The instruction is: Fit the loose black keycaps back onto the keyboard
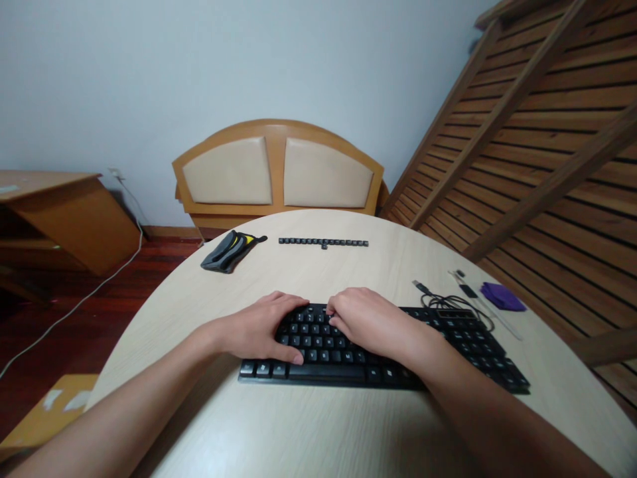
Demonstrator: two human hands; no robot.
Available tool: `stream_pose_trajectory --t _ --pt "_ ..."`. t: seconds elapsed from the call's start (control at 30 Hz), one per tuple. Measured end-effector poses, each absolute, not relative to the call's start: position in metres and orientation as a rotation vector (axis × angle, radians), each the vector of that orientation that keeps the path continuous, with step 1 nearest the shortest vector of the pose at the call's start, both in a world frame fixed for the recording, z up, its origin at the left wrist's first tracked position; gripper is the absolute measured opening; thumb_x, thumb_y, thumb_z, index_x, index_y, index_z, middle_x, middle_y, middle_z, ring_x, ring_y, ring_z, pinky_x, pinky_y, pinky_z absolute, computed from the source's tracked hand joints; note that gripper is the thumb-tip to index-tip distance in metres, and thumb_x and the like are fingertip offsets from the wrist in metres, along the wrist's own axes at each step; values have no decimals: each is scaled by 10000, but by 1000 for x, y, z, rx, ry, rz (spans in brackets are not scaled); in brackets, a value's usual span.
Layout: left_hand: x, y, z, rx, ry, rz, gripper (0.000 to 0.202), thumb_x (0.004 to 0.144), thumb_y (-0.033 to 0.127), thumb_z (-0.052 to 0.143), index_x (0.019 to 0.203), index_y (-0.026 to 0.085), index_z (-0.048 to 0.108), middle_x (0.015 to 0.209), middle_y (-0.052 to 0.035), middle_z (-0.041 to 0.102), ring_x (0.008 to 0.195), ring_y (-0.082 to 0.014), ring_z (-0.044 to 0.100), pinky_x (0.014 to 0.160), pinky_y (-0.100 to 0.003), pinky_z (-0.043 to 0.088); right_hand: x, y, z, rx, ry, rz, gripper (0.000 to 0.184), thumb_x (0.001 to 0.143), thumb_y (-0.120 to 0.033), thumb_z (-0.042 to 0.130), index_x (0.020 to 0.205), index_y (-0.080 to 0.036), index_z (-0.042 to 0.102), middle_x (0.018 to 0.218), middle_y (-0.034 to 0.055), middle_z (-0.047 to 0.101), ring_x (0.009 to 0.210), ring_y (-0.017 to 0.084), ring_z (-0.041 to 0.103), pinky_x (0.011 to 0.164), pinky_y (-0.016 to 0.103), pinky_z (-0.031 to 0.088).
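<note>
A black keyboard (326, 373) lies near the front of the round table, angled across its middle. My left hand (263, 325) grips the keyboard's left part, thumb on the lower keys and fingers at the far edge. Over the upper middle keys, my right hand (368, 322) is curled, thumb and index finger pinched at the top rows. Whatever lies between those fingertips is hidden. Farther back, small black keycaps (298, 241) form a straight row, with a single keycap (324, 247) just in front of it.
A grey and black pouch (223, 253) with yellow trim lies back left on the table (239, 431). At right are a coiled USB cable (442, 300), a purple cloth (502, 296) and small slim items. A headboard (279, 166) and slatted wooden panel (527, 133) stand beyond.
</note>
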State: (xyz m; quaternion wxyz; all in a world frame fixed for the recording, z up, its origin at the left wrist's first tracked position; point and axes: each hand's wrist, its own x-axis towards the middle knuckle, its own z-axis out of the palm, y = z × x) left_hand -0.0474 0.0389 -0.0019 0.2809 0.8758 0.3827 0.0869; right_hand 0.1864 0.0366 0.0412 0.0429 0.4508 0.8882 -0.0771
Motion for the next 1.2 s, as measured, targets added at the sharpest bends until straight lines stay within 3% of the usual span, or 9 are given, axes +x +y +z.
stream_pose_trajectory --t 0.2,0.43,0.67,0.93,1.2 --pt "-48 40 -3 2358 1018 239 899 717 616 769 1441 202 434 1366 -161 540 1257 -360 489 1071 -544 397 203 57 31 1424 2896 -435 237 960 -253 506 975 -215 739 1000 49 760 933 203 689 812 289 465" --pt "-50 40 -6 2393 994 267 894 714 627 766 1443 225 439 1366 -151 549 1256 -361 501 1066 -547 402 202 104 2 1762 2725 -263 356 948 -266 525 1278 -153 598 1084 97 737 1025 216 663 863 294 453" --pt "-48 40 0 2398 947 242 878 744 608 753 1461 218 428 1426 -135 524 1312 -355 449 1108 -534 358 189 155 -7 1901 2620 -131 523 923 -247 542 1427 -136 457 1303 174 639 1192 282 594 965 353 429" --pt "-48 41 -2 2397 948 247 898 729 626 755 1466 226 434 1439 -137 519 1324 -367 440 1113 -553 350 173 184 -11 1952 2563 -67 509 929 -247 511 1432 -174 479 1325 180 623 1182 293 598 953 372 442" --pt "-48 41 -2 2395 952 240 896 731 615 763 1465 218 434 1441 -134 516 1324 -360 433 1119 -541 345 177 173 -6 1958 2580 -44 326 940 -255 538 1246 -196 633 1225 137 684 1124 271 623 899 351 449"
